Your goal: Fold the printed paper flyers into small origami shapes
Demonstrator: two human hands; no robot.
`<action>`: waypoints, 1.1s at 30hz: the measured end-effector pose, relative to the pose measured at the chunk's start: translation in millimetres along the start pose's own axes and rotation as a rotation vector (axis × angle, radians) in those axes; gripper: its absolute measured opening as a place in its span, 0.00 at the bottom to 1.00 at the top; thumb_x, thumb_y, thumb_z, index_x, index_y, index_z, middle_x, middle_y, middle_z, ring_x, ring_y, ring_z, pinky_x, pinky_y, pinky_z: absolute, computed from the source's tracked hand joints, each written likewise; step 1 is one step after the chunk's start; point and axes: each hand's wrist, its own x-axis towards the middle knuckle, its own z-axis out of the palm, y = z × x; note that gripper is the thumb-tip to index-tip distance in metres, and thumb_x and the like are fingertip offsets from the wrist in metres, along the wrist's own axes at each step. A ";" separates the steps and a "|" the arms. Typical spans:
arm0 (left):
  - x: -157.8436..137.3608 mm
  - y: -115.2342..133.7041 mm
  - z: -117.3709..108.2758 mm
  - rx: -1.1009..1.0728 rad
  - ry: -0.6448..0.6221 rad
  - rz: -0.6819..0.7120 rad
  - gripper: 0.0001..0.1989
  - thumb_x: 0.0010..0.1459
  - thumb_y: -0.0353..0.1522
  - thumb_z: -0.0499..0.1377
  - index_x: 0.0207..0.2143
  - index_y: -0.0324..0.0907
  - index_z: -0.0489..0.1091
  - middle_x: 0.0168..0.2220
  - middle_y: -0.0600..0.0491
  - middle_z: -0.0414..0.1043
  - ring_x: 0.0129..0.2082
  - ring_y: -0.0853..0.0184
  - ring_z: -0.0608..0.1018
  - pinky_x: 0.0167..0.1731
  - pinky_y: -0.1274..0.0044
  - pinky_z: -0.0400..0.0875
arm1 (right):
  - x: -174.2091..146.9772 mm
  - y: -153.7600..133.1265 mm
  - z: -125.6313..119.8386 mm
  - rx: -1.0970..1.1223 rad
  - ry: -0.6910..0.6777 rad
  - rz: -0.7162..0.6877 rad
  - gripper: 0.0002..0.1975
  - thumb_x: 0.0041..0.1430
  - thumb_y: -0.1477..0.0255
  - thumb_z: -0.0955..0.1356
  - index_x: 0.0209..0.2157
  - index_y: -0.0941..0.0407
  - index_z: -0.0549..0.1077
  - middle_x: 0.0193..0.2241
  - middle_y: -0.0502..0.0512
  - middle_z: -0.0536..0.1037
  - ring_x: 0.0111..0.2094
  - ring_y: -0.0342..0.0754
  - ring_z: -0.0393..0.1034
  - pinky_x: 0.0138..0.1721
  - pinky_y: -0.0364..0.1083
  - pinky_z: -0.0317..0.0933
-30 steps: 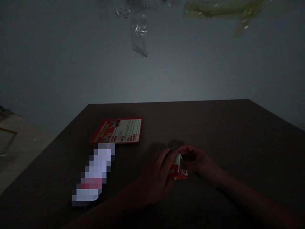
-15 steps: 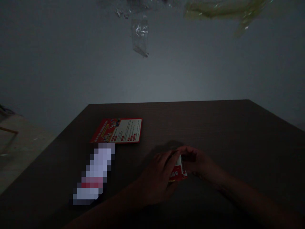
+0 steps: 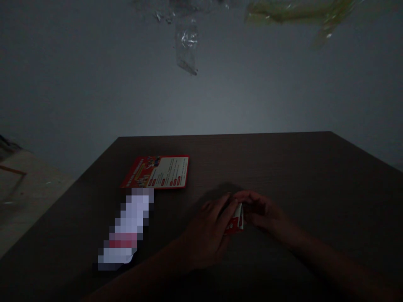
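A small red and white cardboard box (image 3: 234, 225) is between my hands over the near middle of the table. My left hand (image 3: 206, 237) wraps round it from the left, fingers over its top, hiding most of it. At the box's right end, white inner card shows along folded edges. My right hand (image 3: 267, 212) curls round that end, its fingertips at the far upper edge and its thumb close to the end. Dim light hides whether the thumb touches the card.
A red and white printed card or booklet (image 3: 170, 172) lies at the left on the dark wooden table (image 3: 267, 159). Nearer me is a bright, pixelated elongated thing (image 3: 129, 222). Behind the table rises a grey wall (image 3: 236, 92) with clear plastic (image 3: 187, 46) and yellowish tape (image 3: 292, 12).
The flaps at the box's right end stand closer together, and less of the red front shows. My right thumb has shifted up towards that end. The left hand has barely moved.
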 end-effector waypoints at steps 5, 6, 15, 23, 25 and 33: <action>-0.3 -4.4 3.0 0.039 0.038 -0.004 0.33 0.58 0.28 0.53 0.64 0.42 0.43 0.65 0.42 0.45 0.60 0.53 0.58 0.55 0.59 0.60 | -0.5 -0.4 0.4 -0.256 0.086 -0.113 0.12 0.49 0.75 0.71 0.38 0.53 0.72 0.34 0.52 0.77 0.35 0.45 0.73 0.37 0.45 0.68; -0.2 -5.3 3.6 0.053 0.052 0.002 0.32 0.60 0.29 0.53 0.64 0.42 0.44 0.64 0.42 0.47 0.60 0.53 0.59 0.55 0.60 0.61 | -0.8 0.7 -0.2 -0.299 0.118 -0.137 0.11 0.49 0.75 0.71 0.37 0.54 0.72 0.33 0.52 0.77 0.34 0.45 0.73 0.37 0.45 0.68; 2.2 -3.3 -5.1 0.032 0.446 0.113 0.08 0.60 0.30 0.57 0.43 0.39 0.69 0.40 0.48 0.74 0.39 0.65 0.76 0.39 0.73 0.72 | -5.7 -1.3 0.1 -0.594 0.175 -0.326 0.04 0.51 0.76 0.70 0.31 0.55 0.74 0.30 0.54 0.78 0.33 0.47 0.74 0.35 0.46 0.68; 3.8 0.6 -10.9 -0.090 0.535 0.222 0.05 0.59 0.30 0.58 0.37 0.38 0.70 0.32 0.50 0.75 0.31 0.68 0.76 0.32 0.77 0.70 | -6.9 -3.5 2.6 -0.663 0.128 -0.504 0.04 0.51 0.78 0.70 0.30 0.55 0.74 0.27 0.52 0.79 0.30 0.44 0.75 0.32 0.42 0.67; 3.9 2.2 -10.2 -0.174 0.541 0.196 0.03 0.58 0.28 0.58 0.36 0.37 0.70 0.31 0.49 0.74 0.30 0.69 0.75 0.31 0.78 0.70 | -7.5 -3.8 3.9 -0.671 0.129 -0.505 0.04 0.51 0.79 0.70 0.30 0.56 0.74 0.26 0.53 0.79 0.29 0.44 0.74 0.30 0.42 0.67; 3.5 8.4 -9.2 -0.503 0.391 -0.172 0.07 0.57 0.30 0.59 0.29 0.35 0.73 0.25 0.53 0.70 0.23 0.73 0.71 0.23 0.83 0.61 | -11.7 -7.6 7.6 -0.564 0.063 -0.373 0.01 0.52 0.75 0.71 0.29 0.56 0.75 0.24 0.52 0.78 0.26 0.43 0.72 0.27 0.41 0.65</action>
